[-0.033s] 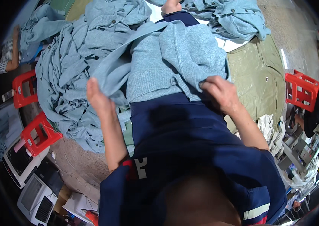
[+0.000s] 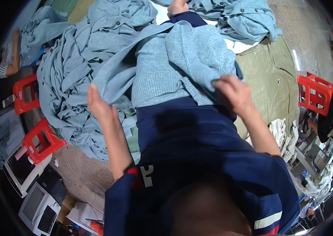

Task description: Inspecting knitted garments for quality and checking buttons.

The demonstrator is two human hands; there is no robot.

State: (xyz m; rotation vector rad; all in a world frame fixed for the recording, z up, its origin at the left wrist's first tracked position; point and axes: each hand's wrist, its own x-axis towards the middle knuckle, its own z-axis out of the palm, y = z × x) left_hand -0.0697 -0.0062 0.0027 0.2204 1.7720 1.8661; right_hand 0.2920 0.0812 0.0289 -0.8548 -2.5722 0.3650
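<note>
A light blue knitted sweater (image 2: 182, 67) lies across my lap, over my dark blue trousers (image 2: 190, 133). My left hand (image 2: 100, 105) grips one long sleeve of it (image 2: 123, 67), pulled out to the left. At the sweater's right side my right hand (image 2: 233, 92) pinches a fold of its hem. My bare foot (image 2: 178, 6) shows at the top edge, beyond the sweater.
A big heap of the same blue garments (image 2: 68, 78) lies at my left, and more of them (image 2: 245, 15) at the top right on an olive sheet (image 2: 268, 74). Red stools (image 2: 27, 94) (image 2: 316, 92) stand on both sides. White machines (image 2: 21, 169) sit lower left. Another person (image 2: 7, 59) is at the left edge.
</note>
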